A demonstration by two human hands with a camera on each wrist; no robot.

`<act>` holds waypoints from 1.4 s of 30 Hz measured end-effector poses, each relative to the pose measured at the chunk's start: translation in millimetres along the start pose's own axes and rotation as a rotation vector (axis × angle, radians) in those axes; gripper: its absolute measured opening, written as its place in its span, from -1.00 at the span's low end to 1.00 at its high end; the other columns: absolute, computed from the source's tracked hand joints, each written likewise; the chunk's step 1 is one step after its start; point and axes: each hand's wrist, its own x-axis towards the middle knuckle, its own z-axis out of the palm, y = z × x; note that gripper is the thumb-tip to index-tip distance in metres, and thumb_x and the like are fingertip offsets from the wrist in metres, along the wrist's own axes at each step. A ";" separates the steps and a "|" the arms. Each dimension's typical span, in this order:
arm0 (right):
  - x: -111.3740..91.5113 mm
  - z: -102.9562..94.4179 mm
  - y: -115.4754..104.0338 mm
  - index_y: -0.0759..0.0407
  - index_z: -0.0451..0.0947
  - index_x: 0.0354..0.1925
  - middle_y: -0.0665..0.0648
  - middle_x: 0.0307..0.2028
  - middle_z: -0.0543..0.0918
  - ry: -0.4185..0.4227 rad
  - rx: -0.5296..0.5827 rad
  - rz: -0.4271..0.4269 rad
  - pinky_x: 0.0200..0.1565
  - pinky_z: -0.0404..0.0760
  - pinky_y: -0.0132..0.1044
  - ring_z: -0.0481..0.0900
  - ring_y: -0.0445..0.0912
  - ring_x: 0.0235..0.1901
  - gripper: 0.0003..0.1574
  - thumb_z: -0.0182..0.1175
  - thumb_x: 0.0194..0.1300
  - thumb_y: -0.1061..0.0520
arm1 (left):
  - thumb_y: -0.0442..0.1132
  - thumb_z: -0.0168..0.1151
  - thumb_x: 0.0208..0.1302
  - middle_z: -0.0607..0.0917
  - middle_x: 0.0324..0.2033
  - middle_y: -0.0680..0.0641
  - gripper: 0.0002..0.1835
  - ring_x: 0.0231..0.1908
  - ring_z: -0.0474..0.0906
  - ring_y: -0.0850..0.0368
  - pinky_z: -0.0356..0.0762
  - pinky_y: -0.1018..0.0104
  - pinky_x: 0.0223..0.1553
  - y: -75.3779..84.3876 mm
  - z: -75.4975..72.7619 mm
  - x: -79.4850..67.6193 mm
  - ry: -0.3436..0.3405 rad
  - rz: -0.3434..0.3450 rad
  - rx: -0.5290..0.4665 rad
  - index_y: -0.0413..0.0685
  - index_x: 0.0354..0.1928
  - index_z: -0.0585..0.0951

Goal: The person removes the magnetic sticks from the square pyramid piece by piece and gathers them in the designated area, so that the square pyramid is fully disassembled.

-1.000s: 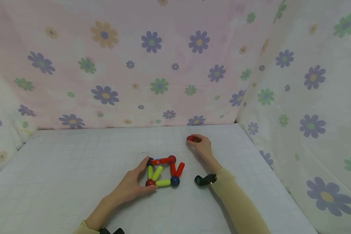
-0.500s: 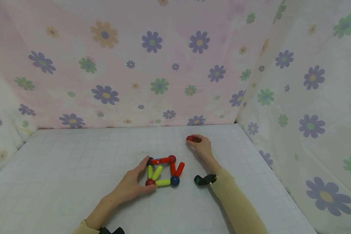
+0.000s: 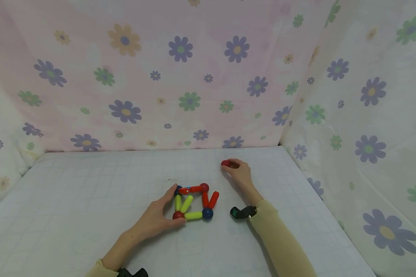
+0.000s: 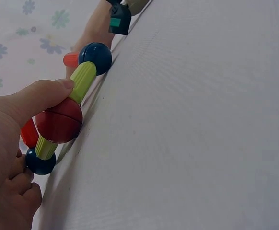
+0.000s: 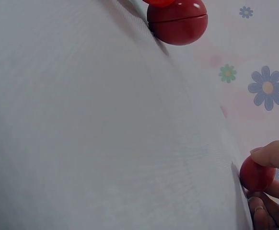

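Note:
A four-sided toy frame of rods and balls lies on the table. Two blue and two red balls form its corners, joined by yellow-green and red rods. A yellow-green rod slants up from the near red ball, and a red rod leans out from the near blue ball. My left hand grips the frame's left side, thumb by the near red ball, index fingertip at the far blue ball. Farther back and right, my right hand pinches a separate red ball between thumb and fingers.
A white grid-patterned cloth covers the table. Flower-print curtains rise along the back and both sides. Black wrist-worn cameras sit on both wrists, the right one close beside the frame.

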 end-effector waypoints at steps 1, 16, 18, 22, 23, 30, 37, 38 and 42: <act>0.0 -0.1 0.2 0.10 0.55 0.22 0.17 0.07 0.64 0.000 0.000 0.002 0.15 0.59 -0.11 0.52 0.05 0.06 -0.41 0.37 0.27 -0.04 | 0.16 0.52 0.03 0.22 0.52 -0.03 0.15 0.51 0.13 -0.09 0.22 -0.18 0.42 0.1 0.0 -0.1 -0.001 -0.001 0.000 0.17 0.59 0.07; 0.0 -2.1 2.5 0.10 0.55 0.21 0.17 0.06 0.65 0.001 0.016 0.002 0.15 0.58 -0.12 0.52 0.04 0.05 -0.40 0.38 0.26 -0.04 | 0.16 0.52 0.02 0.23 0.52 -0.05 0.15 0.51 0.13 -0.11 0.22 -0.21 0.42 1.7 1.6 0.4 -0.003 -0.010 0.002 0.17 0.59 0.06; 0.2 -3.9 2.7 0.11 0.54 0.22 0.18 0.06 0.65 -0.006 0.021 -0.001 0.16 0.58 -0.10 0.53 0.05 0.06 -0.38 0.38 0.25 -0.05 | 0.16 0.52 0.02 0.23 0.52 -0.05 0.15 0.50 0.14 -0.11 0.23 -0.21 0.41 1.3 2.2 0.4 -0.001 -0.016 0.001 0.17 0.59 0.07; -1.9 -10.1 4.1 0.13 0.53 0.24 0.17 0.07 0.65 0.002 0.042 0.006 0.17 0.58 -0.10 0.55 0.03 0.06 -0.35 0.39 0.24 -0.04 | 0.17 0.52 0.02 0.23 0.52 -0.05 0.15 0.50 0.14 -0.11 0.24 -0.22 0.40 0.9 3.5 0.2 -0.003 -0.031 -0.001 0.19 0.59 0.07; -3.3 -11.9 4.0 0.13 0.54 0.24 0.17 0.07 0.66 0.009 0.049 0.007 0.16 0.59 -0.12 0.56 0.03 0.06 -0.35 0.40 0.23 -0.03 | 0.17 0.52 0.02 0.23 0.52 -0.05 0.15 0.50 0.15 -0.12 0.24 -0.22 0.40 0.9 3.7 0.0 -0.005 -0.033 0.001 0.20 0.59 0.07; -25.6 -20.8 -4.9 0.16 0.55 0.22 0.15 0.08 0.66 0.018 0.070 -0.074 0.07 0.60 -0.27 0.56 0.01 0.07 -0.37 0.40 0.23 -0.01 | 0.16 0.53 0.02 0.24 0.51 -0.05 0.15 0.50 0.16 -0.11 0.24 -0.21 0.41 1.6 1.7 -1.8 -0.004 -0.033 0.006 0.19 0.59 0.07; -62.2 -22.9 -23.2 0.14 0.58 0.17 0.17 0.09 0.67 -0.103 0.078 -0.212 0.19 0.59 -0.14 0.58 0.01 0.09 -0.45 0.42 0.24 0.02 | 0.16 0.53 0.02 0.25 0.51 -0.07 0.16 0.49 0.17 -0.12 0.26 -0.21 0.39 2.1 0.2 -0.5 -0.008 -0.023 0.018 0.17 0.59 0.07; -66.9 -23.2 -24.6 0.13 0.59 0.16 0.18 0.09 0.67 -0.122 0.081 -0.221 0.18 0.60 -0.18 0.58 0.00 0.09 -0.45 0.42 0.24 0.02 | 0.16 0.53 0.02 0.24 0.51 -0.06 0.16 0.49 0.16 -0.12 0.26 -0.21 0.39 2.0 0.0 -0.3 -0.009 -0.021 0.018 0.17 0.59 0.07; -81.8 -22.9 -26.1 0.18 0.56 0.19 0.24 0.07 0.67 -0.192 0.077 -0.255 0.13 0.60 -0.31 0.59 0.02 0.08 -0.42 0.41 0.25 0.02 | 0.16 0.53 0.02 0.23 0.52 -0.06 0.16 0.50 0.15 -0.11 0.24 -0.19 0.41 1.4 -0.4 0.4 -0.013 -0.015 0.011 0.16 0.59 0.06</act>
